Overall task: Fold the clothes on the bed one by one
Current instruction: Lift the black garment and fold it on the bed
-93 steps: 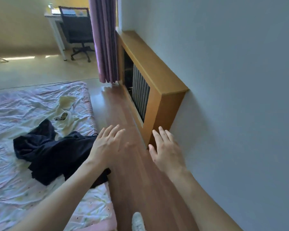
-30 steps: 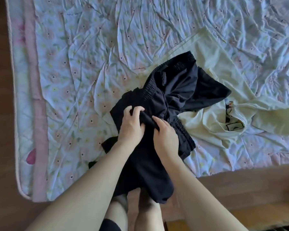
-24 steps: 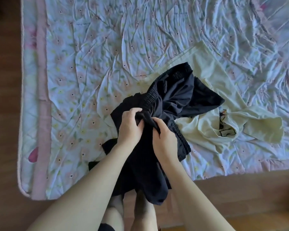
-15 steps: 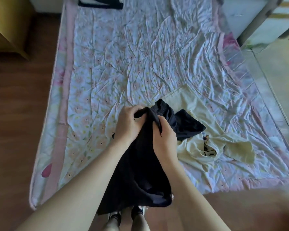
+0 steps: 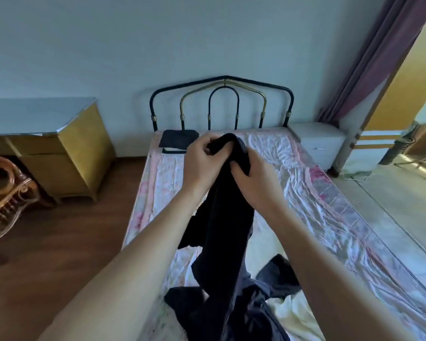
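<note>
Gripping black garment point(image 5: 221, 217), left hand point(image 5: 202, 161), right hand point(image 5: 253, 183)

Both hands hold a black garment point(image 5: 221, 232) up over the bed point(image 5: 329, 207). The left hand point(image 5: 202, 166) and right hand point(image 5: 258, 183) grip its top edge close together, and the cloth hangs down to a dark heap at the near end. A pale garment point(image 5: 295, 313) lies under that heap. A folded dark pile point(image 5: 178, 140) sits at the far left by the headboard point(image 5: 221, 102). A yellow cabinet point(image 5: 67, 153) stands left, a white nightstand point(image 5: 317, 141) right.
</note>
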